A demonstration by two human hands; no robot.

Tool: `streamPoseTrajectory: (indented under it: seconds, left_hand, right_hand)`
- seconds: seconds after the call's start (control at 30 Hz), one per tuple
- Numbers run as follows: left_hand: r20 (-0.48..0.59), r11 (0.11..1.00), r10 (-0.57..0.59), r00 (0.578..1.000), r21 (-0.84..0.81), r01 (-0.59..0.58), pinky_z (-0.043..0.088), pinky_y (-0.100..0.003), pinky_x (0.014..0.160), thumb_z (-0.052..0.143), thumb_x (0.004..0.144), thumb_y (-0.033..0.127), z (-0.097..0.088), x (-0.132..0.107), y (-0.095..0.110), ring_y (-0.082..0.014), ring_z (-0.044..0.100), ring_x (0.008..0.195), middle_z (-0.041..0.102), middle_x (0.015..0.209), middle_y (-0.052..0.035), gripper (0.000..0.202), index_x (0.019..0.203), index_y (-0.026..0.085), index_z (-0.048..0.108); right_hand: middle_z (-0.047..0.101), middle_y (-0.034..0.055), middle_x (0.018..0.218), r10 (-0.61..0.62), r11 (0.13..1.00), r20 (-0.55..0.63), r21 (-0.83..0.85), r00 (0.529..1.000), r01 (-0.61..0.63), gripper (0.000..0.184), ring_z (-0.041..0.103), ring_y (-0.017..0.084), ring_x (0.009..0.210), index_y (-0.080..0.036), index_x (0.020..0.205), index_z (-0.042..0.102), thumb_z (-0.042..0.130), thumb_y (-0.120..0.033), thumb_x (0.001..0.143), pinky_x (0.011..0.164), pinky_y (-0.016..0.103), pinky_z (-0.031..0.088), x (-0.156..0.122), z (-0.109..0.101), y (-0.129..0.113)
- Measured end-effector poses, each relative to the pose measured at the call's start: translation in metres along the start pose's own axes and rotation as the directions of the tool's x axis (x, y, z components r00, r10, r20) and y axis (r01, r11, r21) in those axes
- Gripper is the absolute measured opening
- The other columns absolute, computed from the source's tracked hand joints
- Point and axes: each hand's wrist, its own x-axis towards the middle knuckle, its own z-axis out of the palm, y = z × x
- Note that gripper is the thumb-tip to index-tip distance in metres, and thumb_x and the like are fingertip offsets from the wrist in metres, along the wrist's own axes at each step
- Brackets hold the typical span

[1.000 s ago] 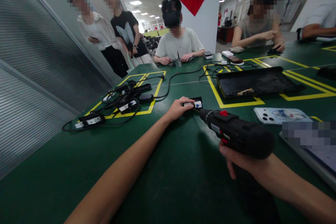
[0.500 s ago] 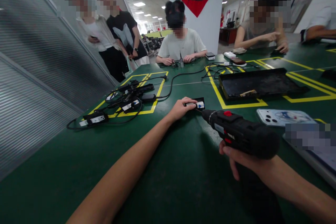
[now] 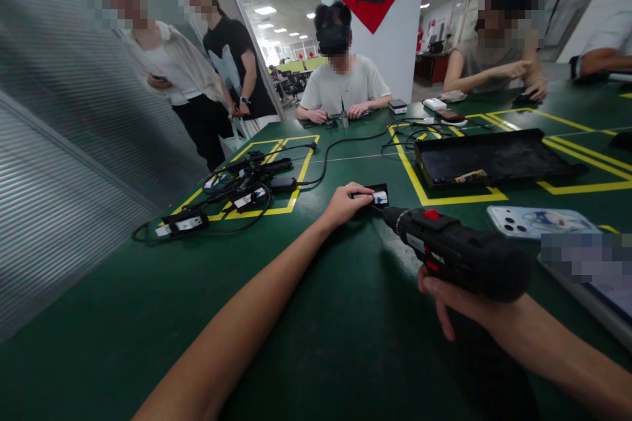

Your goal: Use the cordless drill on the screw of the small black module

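Observation:
My left hand [image 3: 344, 204] reaches out over the green table [image 3: 316, 316] and pinches a small black box with a white label [image 3: 376, 195], holding it down. My right hand [image 3: 457, 306] grips a black electric screwdriver with a red switch [image 3: 457, 252]. Its tip points at the near side of the small black box, touching or almost touching it.
A pile of black power adapters and cables [image 3: 237, 187] lies in a yellow-taped square at the left. A black tray [image 3: 494, 158] sits at the right, a phone [image 3: 536, 220] and a tablet [image 3: 592, 283] nearer. People sit across the table; two stand at the left.
Only the view has drifted slightly; both hands, the small black box and the screwdriver stay in the same arrangement.

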Motion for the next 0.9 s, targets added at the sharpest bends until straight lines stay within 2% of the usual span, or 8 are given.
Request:
streamPoseTrajectory:
  seconds: [0.2,0.43,0.67,0.9]
  left_hand:
    - [0.011,1.000,0.010,1.000,-0.010,-0.010,0.044,-0.029,0.083,0.064,0.076,0.030,-0.0010,-0.0009,-0.0003,-0.0176,0.059,0.091,0.066,0.096,-0.0050,0.025,0.096,0.018,0.072]
    - [0.018,1.000,0.003,1.000,-0.009,-0.003,0.045,-0.028,0.081,0.065,0.076,0.031,-0.0005,-0.0007,-0.0004,-0.0177,0.059,0.090,0.065,0.098,-0.0054,0.027,0.098,0.018,0.071]
    - [0.031,1.000,-0.012,0.999,-0.013,0.012,0.045,-0.028,0.081,0.065,0.074,0.031,-0.0010,-0.0007,-0.0003,-0.0179,0.059,0.091,0.064,0.100,-0.0056,0.029,0.099,0.018,0.071]
    - [0.049,1.000,-0.029,0.998,-0.006,0.029,0.046,-0.028,0.078,0.066,0.074,0.030,-0.0013,-0.0006,0.0004,-0.0178,0.059,0.090,0.063,0.102,-0.0058,0.029,0.100,0.018,0.070]
  right_hand:
    - [0.062,0.0000,0.056,0.017,0.999,0.006,-0.037,1.000,-0.017,0.033,0.061,0.017,0.056,-0.019,0.099,0.063,0.059,-0.046,0.080,0.061,0.030,0.049,-0.0009,-0.0010,-0.0035]
    - [0.063,-0.0003,0.059,-0.011,0.999,-0.016,-0.049,1.000,0.010,0.031,0.061,0.017,0.056,-0.022,0.100,0.062,0.058,-0.046,0.081,0.060,0.030,0.049,-0.0009,-0.0021,-0.0010]
    - [0.063,0.0000,0.059,0.003,0.999,0.035,-0.051,0.999,-0.001,0.030,0.061,0.016,0.058,-0.019,0.096,0.061,0.053,-0.046,0.085,0.068,0.032,0.049,0.0001,-0.0035,0.0028]
    - [0.063,-0.0004,0.061,0.004,1.000,0.030,-0.017,1.000,-0.004,0.028,0.062,0.016,0.058,-0.020,0.096,0.059,0.054,-0.046,0.085,0.068,0.033,0.049,-0.0001,-0.0025,0.0019]
